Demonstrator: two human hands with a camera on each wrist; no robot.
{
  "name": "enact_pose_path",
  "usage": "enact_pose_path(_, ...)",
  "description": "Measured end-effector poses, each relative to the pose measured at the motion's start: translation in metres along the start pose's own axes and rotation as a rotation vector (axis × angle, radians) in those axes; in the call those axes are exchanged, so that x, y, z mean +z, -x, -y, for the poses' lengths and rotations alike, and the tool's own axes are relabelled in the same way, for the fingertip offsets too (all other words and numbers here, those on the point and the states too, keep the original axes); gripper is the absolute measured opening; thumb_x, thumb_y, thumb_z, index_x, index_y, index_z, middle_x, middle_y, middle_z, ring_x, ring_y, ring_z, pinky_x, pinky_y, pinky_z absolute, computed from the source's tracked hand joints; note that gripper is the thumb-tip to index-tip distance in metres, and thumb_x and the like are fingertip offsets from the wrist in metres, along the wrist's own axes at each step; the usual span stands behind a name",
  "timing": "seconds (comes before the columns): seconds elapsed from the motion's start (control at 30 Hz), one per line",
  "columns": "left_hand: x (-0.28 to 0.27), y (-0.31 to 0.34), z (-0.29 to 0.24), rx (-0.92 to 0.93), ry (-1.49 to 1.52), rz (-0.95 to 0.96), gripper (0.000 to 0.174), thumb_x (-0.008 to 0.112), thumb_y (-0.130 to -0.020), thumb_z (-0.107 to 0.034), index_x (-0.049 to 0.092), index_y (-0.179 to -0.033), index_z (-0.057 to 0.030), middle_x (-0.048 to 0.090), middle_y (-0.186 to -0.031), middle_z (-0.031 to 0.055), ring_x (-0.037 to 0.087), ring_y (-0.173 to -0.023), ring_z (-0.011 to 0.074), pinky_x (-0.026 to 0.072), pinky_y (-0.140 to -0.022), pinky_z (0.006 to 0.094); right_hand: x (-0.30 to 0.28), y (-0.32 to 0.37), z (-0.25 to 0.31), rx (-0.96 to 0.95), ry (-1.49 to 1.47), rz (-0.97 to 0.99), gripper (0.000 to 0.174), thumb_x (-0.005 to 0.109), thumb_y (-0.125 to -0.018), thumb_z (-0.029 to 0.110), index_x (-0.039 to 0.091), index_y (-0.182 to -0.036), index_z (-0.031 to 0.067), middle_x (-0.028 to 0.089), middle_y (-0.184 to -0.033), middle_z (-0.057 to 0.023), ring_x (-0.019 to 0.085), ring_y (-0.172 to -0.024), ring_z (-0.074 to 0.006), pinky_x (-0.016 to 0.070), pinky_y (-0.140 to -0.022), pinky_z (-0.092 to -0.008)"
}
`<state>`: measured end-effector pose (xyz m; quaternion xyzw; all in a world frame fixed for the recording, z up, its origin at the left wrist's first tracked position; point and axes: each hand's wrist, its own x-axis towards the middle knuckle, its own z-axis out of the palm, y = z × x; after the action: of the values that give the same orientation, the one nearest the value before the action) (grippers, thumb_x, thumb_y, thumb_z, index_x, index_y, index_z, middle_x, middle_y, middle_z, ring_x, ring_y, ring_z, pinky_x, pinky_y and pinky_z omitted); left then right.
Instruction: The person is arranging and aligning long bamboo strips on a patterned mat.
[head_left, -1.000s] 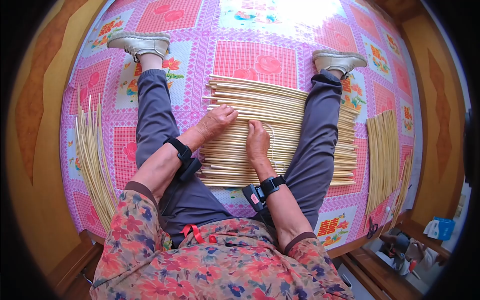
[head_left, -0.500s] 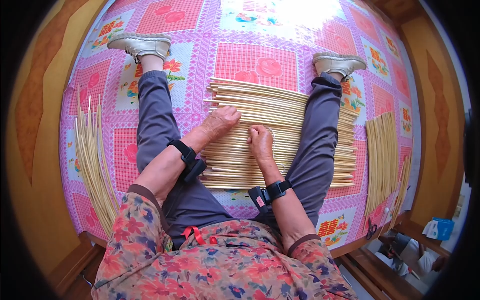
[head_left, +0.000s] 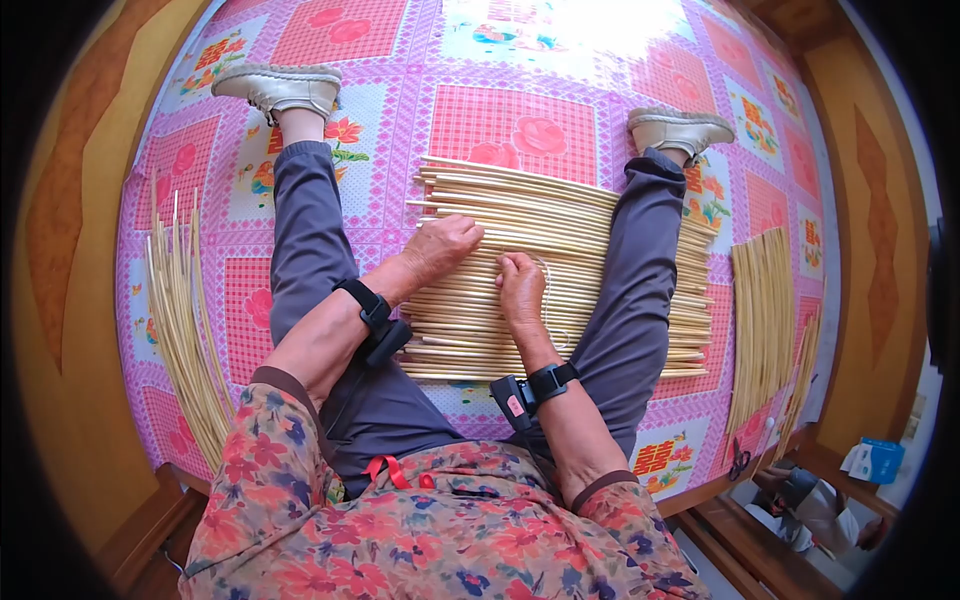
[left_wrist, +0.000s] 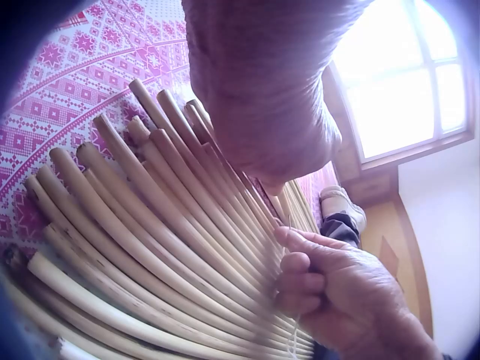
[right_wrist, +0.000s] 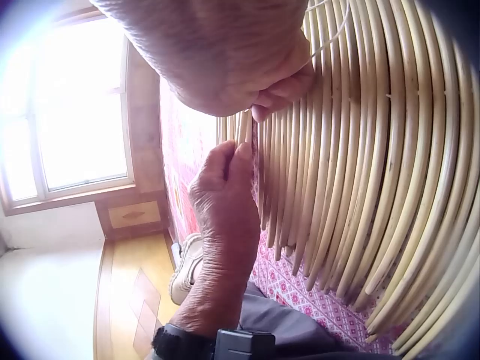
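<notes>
A mat of pale, thin sticks (head_left: 470, 325), laid side by side, lies between the person's legs. My left hand (head_left: 440, 247) is at the left part of the mat, thumb and fingertips pinching a stick (right_wrist: 244, 129) beside a narrow gap in the row. Just right of it, my right hand (head_left: 521, 288) is over the mat with fingers curled, thumb and forefinger together at the same gap. White string (left_wrist: 294, 339) trails from my right hand across the sticks. The right fingertips' hold on the string is partly hidden.
Loose sticks (head_left: 180, 330) lie at the left, and a flat bundle of sticks (head_left: 762, 325) at the right. Scissors (head_left: 739, 459) lie by the near right edge of the patterned pink cover (head_left: 390, 130). A blue packet (head_left: 876, 460) sits beyond that edge.
My right hand has drawn slightly toward the body over the first half second. Since then both hands have stayed almost still, and the left keeps its place on the sticks.
</notes>
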<state>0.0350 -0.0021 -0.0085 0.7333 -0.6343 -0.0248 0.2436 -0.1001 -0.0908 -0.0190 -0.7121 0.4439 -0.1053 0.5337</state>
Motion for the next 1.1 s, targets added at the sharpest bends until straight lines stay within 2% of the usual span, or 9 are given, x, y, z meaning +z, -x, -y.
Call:
enact_pose_path(0.37, -0.001, 0.001, 0.003, 0.015, 0.004, 0.004, 0.007, 0.049, -0.071, -0.009, 0.047, -0.075, -0.0044, 0.05, -0.071, 0.0087, 0.056, -0.072, 0.0237, 0.0469, -0.062, 0.0323, 0.004, -0.01, 0.0, 0.036, -0.177, 0.026, 0.015, 0.051, -0.08, 0.009, 0.06, -0.076, -0.0024, 0.054, -0.053, -0.006, 0.05, -0.045, -0.0102, 0.0398, -0.044, -0.0252)
enact_pose_path(0.5, 0.001, -0.001, 0.003, 0.014, 0.011, -0.02, 0.009, 0.049, -0.073, -0.012, 0.045, -0.077, -0.005, 0.049, -0.071, 0.0083, 0.055, -0.069, 0.0239, 0.0459, -0.057, 0.0338, 0.005, -0.016, 0.001, 0.103, -0.228, 0.053, 0.017, 0.052, -0.08, 0.012, 0.06, -0.075, -0.0022, 0.052, -0.052, -0.005, 0.047, -0.043, -0.0093, 0.0367, -0.04, -0.0242)
enact_pose_path(0.57, 0.002, -0.001, 0.002, 0.022, 0.014, -0.022, 0.009, 0.049, -0.074, -0.012, 0.045, -0.077, -0.0049, 0.049, -0.071, 0.0084, 0.055, -0.069, 0.0239, 0.0459, -0.057, 0.034, 0.002, -0.015, 0.005, 0.337, -0.486, 0.125, 0.013, 0.051, -0.081, 0.013, 0.056, -0.075, 0.0027, 0.048, -0.054, -0.001, 0.037, -0.039, -0.0062, 0.0297, -0.034, -0.0209)
enact_pose_path(0.7, 0.001, 0.0, 0.002, 0.014, 0.02, -0.034, 0.008, 0.049, -0.074, -0.012, 0.045, -0.077, -0.005, 0.049, -0.07, 0.0088, 0.054, -0.069, 0.0242, 0.0458, -0.057, 0.034, -0.005, -0.015, 0.016, 0.452, -0.552, 0.157, 0.011, 0.049, -0.082, 0.012, 0.052, -0.075, 0.0048, 0.044, -0.055, 0.0002, 0.033, -0.039, -0.0058, 0.0263, -0.033, -0.021)
enact_pose_path(0.83, 0.007, 0.002, 0.0, -0.014, -0.001, -0.024, 0.007, 0.049, -0.071, -0.009, 0.048, -0.075, -0.0039, 0.051, -0.073, 0.0092, 0.056, -0.074, 0.0234, 0.0472, -0.063, 0.0322, -0.004, -0.023, 0.022, 0.583, -0.615, 0.166, 0.021, 0.051, -0.082, 0.023, 0.051, -0.075, 0.0037, 0.039, -0.055, 0.0015, 0.028, -0.039, -0.0061, 0.0239, -0.035, -0.0219)
enact_pose_path(0.9, 0.002, 0.0, -0.002, -0.007, 0.007, -0.014, 0.007, 0.049, -0.071, -0.009, 0.048, -0.075, -0.0038, 0.051, -0.072, 0.0091, 0.056, -0.074, 0.0234, 0.0472, -0.063, 0.0321, -0.004, -0.024, 0.031, 0.727, -0.67, 0.106, 0.029, 0.05, -0.083, 0.032, 0.052, -0.076, 0.0036, 0.036, -0.055, 0.0018, 0.028, -0.039, -0.0062, 0.0233, -0.035, -0.0218)
enact_pose_path(0.93, -0.002, -0.001, 0.0, -0.001, 0.006, -0.005, 0.007, 0.049, -0.071, -0.009, 0.048, -0.076, -0.0037, 0.051, -0.072, 0.009, 0.056, -0.074, 0.0233, 0.0472, -0.063, 0.032, -0.001, -0.022, 0.036, 0.694, -0.626, 0.055, 0.032, 0.048, -0.083, 0.033, 0.047, -0.066, 0.0062, 0.036, -0.051, 0.0011, 0.029, -0.037, -0.0084, 0.0229, -0.033, -0.0222)
enact_pose_path(1.03, 0.0, 0.0, 0.0, 0.014, -0.015, -0.007, 0.008, 0.049, -0.07, -0.009, 0.048, -0.076, -0.0036, 0.051, -0.072, 0.0091, 0.056, -0.074, 0.0234, 0.0472, -0.063, 0.0321, 0.005, -0.029, 0.029, 0.701, -0.617, 0.064, 0.036, 0.047, -0.084, 0.042, 0.043, -0.066, 0.0107, 0.031, -0.05, 0.0034, 0.024, -0.036, -0.0067, 0.0207, -0.033, -0.0224)
enact_pose_path(1.1, 0.0, -0.001, 0.0, 0.005, -0.012, -0.006, 0.008, 0.049, -0.07, -0.009, 0.049, -0.076, -0.0036, 0.051, -0.072, 0.0092, 0.056, -0.074, 0.0234, 0.0471, -0.063, 0.032, 0.009, -0.032, 0.033, 0.674, -0.585, 0.046, 0.034, 0.047, -0.084, 0.038, 0.039, -0.063, 0.0129, 0.03, -0.048, 0.0042, 0.022, -0.035, -0.0072, 0.0202, -0.033, -0.0223)
